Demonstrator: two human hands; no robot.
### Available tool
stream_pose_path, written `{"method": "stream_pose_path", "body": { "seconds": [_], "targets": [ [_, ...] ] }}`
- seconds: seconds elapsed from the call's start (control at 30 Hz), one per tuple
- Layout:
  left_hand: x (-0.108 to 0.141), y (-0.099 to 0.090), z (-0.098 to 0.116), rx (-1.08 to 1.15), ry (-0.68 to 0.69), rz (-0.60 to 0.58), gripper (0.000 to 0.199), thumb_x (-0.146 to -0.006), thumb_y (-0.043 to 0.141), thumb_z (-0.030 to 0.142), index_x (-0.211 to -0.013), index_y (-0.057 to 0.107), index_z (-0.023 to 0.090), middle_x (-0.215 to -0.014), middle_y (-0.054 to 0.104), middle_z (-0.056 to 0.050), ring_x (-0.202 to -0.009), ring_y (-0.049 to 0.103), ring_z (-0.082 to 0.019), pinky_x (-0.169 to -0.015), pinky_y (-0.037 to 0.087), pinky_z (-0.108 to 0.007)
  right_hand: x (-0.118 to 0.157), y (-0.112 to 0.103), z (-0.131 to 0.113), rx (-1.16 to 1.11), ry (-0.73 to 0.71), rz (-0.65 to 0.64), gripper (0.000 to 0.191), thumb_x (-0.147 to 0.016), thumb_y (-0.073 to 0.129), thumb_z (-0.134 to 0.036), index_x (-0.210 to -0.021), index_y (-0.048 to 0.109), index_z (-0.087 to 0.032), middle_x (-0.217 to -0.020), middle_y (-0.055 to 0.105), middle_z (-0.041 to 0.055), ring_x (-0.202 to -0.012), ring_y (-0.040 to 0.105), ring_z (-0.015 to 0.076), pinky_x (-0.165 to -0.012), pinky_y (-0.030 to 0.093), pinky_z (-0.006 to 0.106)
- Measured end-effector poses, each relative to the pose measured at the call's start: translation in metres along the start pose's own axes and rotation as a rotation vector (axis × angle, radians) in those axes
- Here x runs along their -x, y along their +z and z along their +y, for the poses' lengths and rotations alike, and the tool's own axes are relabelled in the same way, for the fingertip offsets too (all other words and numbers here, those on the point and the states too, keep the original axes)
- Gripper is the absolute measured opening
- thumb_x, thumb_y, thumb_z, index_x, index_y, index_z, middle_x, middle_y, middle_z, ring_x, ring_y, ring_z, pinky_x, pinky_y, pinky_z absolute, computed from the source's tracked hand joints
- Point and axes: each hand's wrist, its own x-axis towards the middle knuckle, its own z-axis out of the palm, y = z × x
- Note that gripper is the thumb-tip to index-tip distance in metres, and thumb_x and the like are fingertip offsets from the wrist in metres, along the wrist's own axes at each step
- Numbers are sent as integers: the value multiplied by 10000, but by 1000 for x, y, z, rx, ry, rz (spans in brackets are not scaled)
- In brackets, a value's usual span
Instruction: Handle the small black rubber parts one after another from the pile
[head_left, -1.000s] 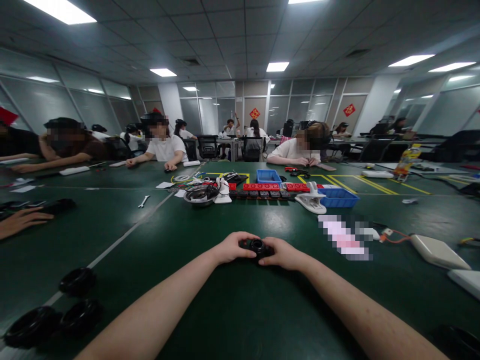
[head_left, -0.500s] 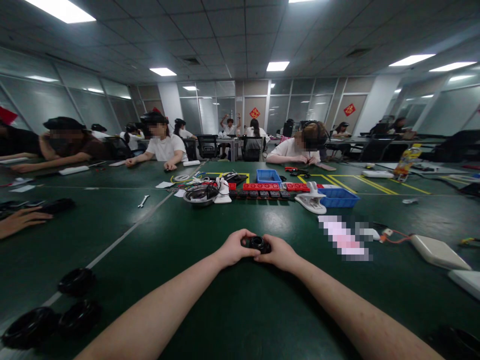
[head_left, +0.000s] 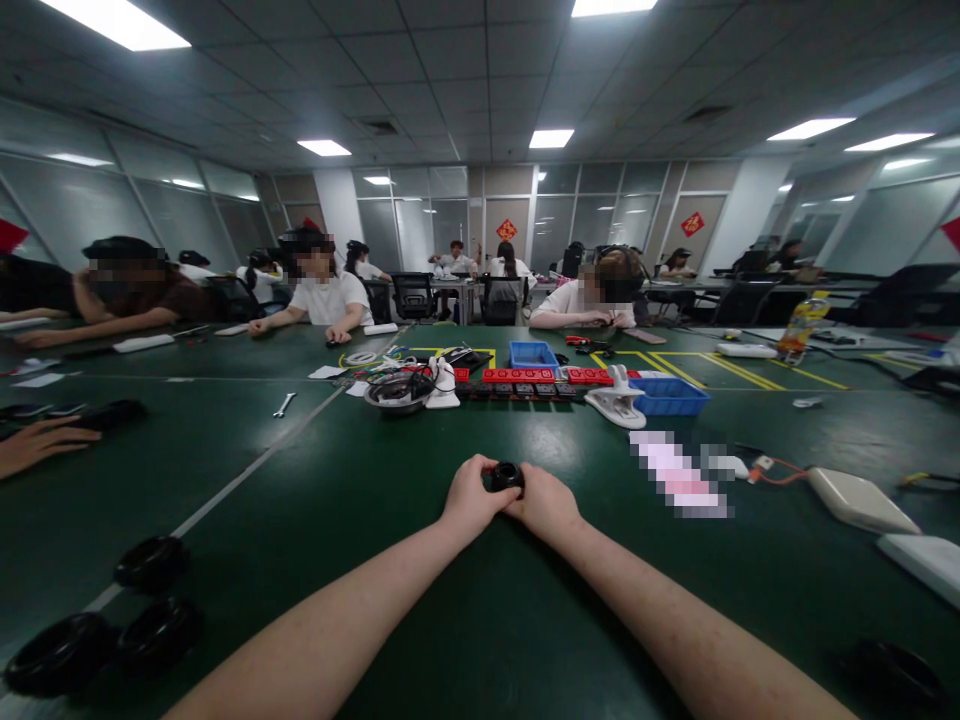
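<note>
A black ring-shaped part (head_left: 508,484) with a round hole at its top is held at the middle of the green table (head_left: 420,640). My left hand (head_left: 469,500) grips it from the left, thumb across its near side. From the right, my right hand (head_left: 546,502) is closed on the same ring, and its fingertips are partly hidden. Both hands rest low, at or close to the tabletop; I cannot tell whether the ring touches it. More glossy black rings (head_left: 154,575) lie in a group at the lower left.
Another black ring (head_left: 896,678) is at the lower right. Ahead stand red power strips (head_left: 517,376), blue bins (head_left: 667,397), a white clamp (head_left: 619,405) and a metal bowl (head_left: 401,395) of cables. A wrench (head_left: 285,404) lies left; a co-worker's hand (head_left: 49,443) is beyond.
My hands have drawn closer together around the ring, the right hand moving further over its right side. The ring has turned slightly between them. The view has shifted a little.
</note>
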Motion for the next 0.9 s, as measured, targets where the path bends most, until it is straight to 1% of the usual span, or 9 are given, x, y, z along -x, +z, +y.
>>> {"method": "stream_pose_path", "body": {
  "seconds": [0.1, 0.2, 0.3, 0.4, 0.47, 0.53, 0.67, 0.77, 0.9],
  "targets": [
    [0, -7, -2, 32, 70, -85, 456, -541, 702, 339, -928, 540, 161, -947, 550, -66, -911, 500, -223, -788, 400, -333, 2, -4, 8, -98, -79, -36, 440, -619, 607, -451, -935, 490, -167, -897, 572, 77, -771, 554, 192, -605, 368, 257],
    [-4, -16, -7, 123, 151, -197, 587, -599, 666, 358, -1124, 466, 187, -1114, 498, -85, -1013, 455, -231, -832, 379, -335, 2, -9, 19, -269, -229, -88, 631, -557, 667, -440, -1088, 448, -179, -998, 548, 81, -868, 530, 206, -698, 389, 291],
    [-13, -23, -13, 208, 176, -318, 551, -678, 604, 346, -1185, 438, 208, -1185, 475, -79, -1053, 436, -229, -824, 375, -323, -2, -12, 27, -419, -298, -157, 713, -573, 675, -362, -1199, 382, -186, -1066, 533, 85, -934, 509, 210, -778, 385, 328],
    [-21, -28, -16, 227, 170, -429, 480, -696, 591, 322, -1151, 487, 209, -1131, 531, -61, -922, 502, -207, -759, 386, -311, -7, -13, 31, -484, -323, -206, 646, -591, 665, -290, -1182, 424, -187, -1087, 536, 76, -959, 498, 214, -822, 369, 345],
    [-22, -30, -17, 223, 152, -488, 482, -680, 610, 313, -1136, 504, 198, -1078, 561, -58, -812, 526, -183, -701, 394, -296, -9, -13, 32, -505, -332, -246, 539, -605, 653, -267, -1113, 491, -185, -1033, 564, 57, -920, 514, 208, -802, 379, 334],
    [-21, -31, -15, 236, 150, -521, 525, -651, 642, 296, -1143, 495, 188, -1046, 570, -60, -815, 527, -180, -690, 394, -283, -9, -14, 34, -533, -336, -301, 431, -626, 635, -257, -1039, 539, -180, -944, 590, 37, -844, 534, 190, -752, 396, 310],
    [-16, -32, -9, 197, 234, -514, 528, -618, 676, 294, -1113, 514, 207, -1028, 544, -52, -910, 503, -190, -738, 389, -273, -9, -16, 35, -604, -362, -399, 364, -636, 626, -245, -986, 558, -172, -851, 592, 12, -747, 532, 155, -677, 403, 265],
    [-13, -32, -5, 132, 298, -508, 458, -623, 670, 319, -1054, 552, 220, -995, 532, -42, -896, 501, -183, -727, 392, -266, -9, -17, 35, -637, -370, -440, 363, -628, 631, -238, -977, 557, -166, -828, 582, 4, -720, 519, 141, -641, 400, 241],
    [-11, -31, -3, 132, 306, -483, 424, -616, 671, 319, -1015, 571, 218, -952, 543, -33, -860, 508, -176, -691, 393, -255, -7, -19, 34, -645, -355, -460, 327, -634, 623, -235, -946, 562, -162, -758, 561, -15, -666, 500, 120, -596, 391, 218]
  ]
}}
